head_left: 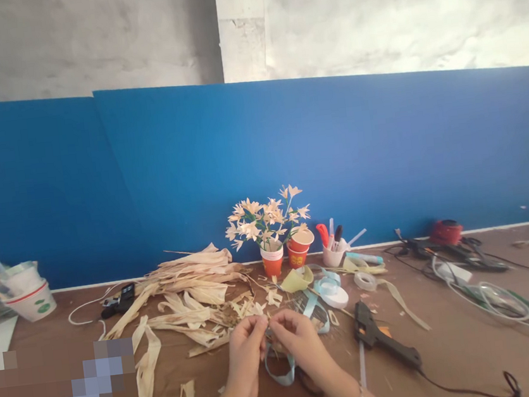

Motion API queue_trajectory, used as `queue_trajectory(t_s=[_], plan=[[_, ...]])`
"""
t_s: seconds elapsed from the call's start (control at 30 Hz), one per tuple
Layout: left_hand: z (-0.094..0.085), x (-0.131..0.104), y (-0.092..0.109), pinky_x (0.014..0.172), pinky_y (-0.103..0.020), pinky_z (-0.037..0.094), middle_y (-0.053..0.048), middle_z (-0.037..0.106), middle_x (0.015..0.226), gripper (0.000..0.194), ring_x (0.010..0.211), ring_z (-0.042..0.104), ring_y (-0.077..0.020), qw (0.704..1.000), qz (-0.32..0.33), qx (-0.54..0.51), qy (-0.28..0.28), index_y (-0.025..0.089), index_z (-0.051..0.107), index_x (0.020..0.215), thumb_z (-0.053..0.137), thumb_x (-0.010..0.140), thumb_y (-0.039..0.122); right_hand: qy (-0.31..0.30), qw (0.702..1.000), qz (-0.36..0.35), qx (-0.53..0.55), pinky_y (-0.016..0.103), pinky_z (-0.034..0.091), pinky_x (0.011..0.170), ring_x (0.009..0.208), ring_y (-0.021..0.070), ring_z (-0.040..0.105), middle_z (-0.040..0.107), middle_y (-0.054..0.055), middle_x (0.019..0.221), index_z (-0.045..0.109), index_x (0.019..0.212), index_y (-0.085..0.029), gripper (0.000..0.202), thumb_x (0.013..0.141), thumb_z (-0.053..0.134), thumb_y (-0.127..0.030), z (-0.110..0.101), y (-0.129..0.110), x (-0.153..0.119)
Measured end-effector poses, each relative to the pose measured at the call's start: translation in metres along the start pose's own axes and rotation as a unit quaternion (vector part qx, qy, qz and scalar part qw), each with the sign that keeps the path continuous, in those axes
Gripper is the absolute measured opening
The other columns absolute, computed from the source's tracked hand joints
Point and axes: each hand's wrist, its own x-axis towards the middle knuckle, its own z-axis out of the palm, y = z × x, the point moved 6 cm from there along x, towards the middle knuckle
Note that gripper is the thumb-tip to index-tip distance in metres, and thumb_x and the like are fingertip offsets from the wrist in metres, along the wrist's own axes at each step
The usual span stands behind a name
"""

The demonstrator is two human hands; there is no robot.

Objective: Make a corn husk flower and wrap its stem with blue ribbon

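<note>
Low over the brown table, my left hand (pixel 245 348) and my right hand (pixel 303 340) meet with thumbs and forefingers pinched together. Whatever sits between the fingertips is too small to make out. Beneath them a loop of light blue ribbon (pixel 285 378) shows, and I cannot tell whether either hand holds it. Dried corn husks (pixel 192 283) lie in a heap just beyond my left hand. To the right of my right hand rests a black hot glue gun (pixel 380 335) with a glue stick in it. White husk flowers (pixel 266 217) on green stems stand in a red paper cup (pixel 273 263) behind my hands.
A second red cup (pixel 299 258) and a white cup of pens (pixel 332 254) stand at the back. Nearby lie a ribbon roll (pixel 333 294) and clear tape (pixel 365 281). Cables (pixel 500 299) spread over the right side. White cups (pixel 32 300) stand far left. A blue partition (pixel 287 145) borders the table.
</note>
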Motion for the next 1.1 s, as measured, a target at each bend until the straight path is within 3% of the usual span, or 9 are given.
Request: queue_trajectory(t_s=[0.1, 0.17, 0.37, 0.57, 0.77, 0.97, 1.1], plan=[[0.004, 0.001, 0.002, 0.038, -0.016, 0.019, 0.006, 0.044, 0.043, 0.038, 0.039, 0.03, -0.0038, 0.999, -0.007, 0.003, -0.041, 0.014, 0.055, 0.06, 0.065, 0.069, 0.05, -0.088, 0.983, 0.105, 0.125, 0.02, 0.014, 0.037, 0.036, 0.003, 0.029, 0.053, -0.003, 0.051, 0.053, 0.061, -0.016, 0.036, 0.064, 0.068, -0.048, 0.004, 0.005, 0.0], [0.008, 0.001, 0.003, 0.038, -0.015, 0.018, 0.006, 0.045, 0.042, 0.037, 0.038, 0.03, -0.0035, 0.998, -0.024, -0.004, -0.066, 0.014, 0.055, 0.06, 0.066, 0.07, 0.048, -0.125, 0.965, 0.139, 0.182, 0.02, 0.009, 0.036, 0.035, 0.0012, 0.027, 0.054, -0.004, 0.051, 0.053, 0.06, -0.015, 0.034, 0.061, 0.073, -0.043, 0.005, 0.002, -0.003], [0.012, 0.0, 0.008, 0.035, -0.015, 0.013, 0.005, 0.05, 0.045, 0.031, 0.036, 0.028, -0.0026, 0.994, -0.038, -0.023, -0.104, 0.014, 0.058, 0.069, 0.067, 0.069, 0.044, -0.104, 0.957, 0.133, 0.234, 0.019, 0.005, 0.037, 0.034, -0.0001, 0.026, 0.057, -0.003, 0.05, 0.052, 0.061, -0.015, 0.031, 0.057, 0.076, -0.033, 0.0, -0.002, -0.004], [0.01, 0.001, 0.011, 0.038, -0.015, 0.029, 0.005, 0.052, 0.048, 0.028, 0.041, 0.042, -0.0061, 0.994, -0.028, -0.013, -0.102, 0.016, 0.056, 0.069, 0.071, 0.064, 0.039, -0.086, 0.971, 0.122, 0.188, 0.018, 0.009, 0.036, 0.033, 0.0011, 0.028, 0.055, -0.005, 0.048, 0.051, 0.063, -0.016, 0.033, 0.058, 0.076, -0.037, -0.002, 0.007, -0.002], [0.008, 0.004, 0.012, 0.037, -0.016, 0.027, 0.007, 0.046, 0.039, 0.028, 0.036, 0.034, -0.0051, 0.995, -0.027, 0.032, -0.091, 0.016, 0.055, 0.061, 0.069, 0.063, 0.04, -0.055, 0.989, 0.082, 0.107, 0.019, 0.016, 0.038, 0.035, 0.003, 0.027, 0.048, -0.007, 0.044, 0.049, 0.061, -0.018, 0.034, 0.059, 0.073, -0.042, -0.006, 0.002, 0.0], [0.009, 0.002, 0.003, 0.04, -0.016, 0.03, 0.006, 0.049, 0.044, 0.029, 0.041, 0.04, -0.0061, 0.996, -0.041, -0.019, -0.073, 0.015, 0.057, 0.066, 0.071, 0.062, 0.04, 0.004, 1.0, -0.014, -0.026, 0.022, 0.032, 0.048, 0.048, 0.0089, 0.041, 0.05, -0.004, 0.049, 0.052, 0.06, -0.017, 0.021, 0.065, 0.066, -0.033, -0.011, -0.002, 0.004], [0.006, 0.003, 0.002, 0.039, -0.017, 0.028, 0.007, 0.045, 0.041, 0.033, 0.04, 0.037, -0.0056, 0.998, -0.027, 0.003, -0.061, 0.015, 0.056, 0.062, 0.071, 0.063, 0.044, 0.019, 0.998, -0.027, -0.052, 0.021, 0.031, 0.046, 0.047, 0.0088, 0.044, 0.052, -0.003, 0.051, 0.053, 0.06, -0.017, 0.021, 0.069, 0.063, -0.033, -0.011, 0.0, 0.003]])
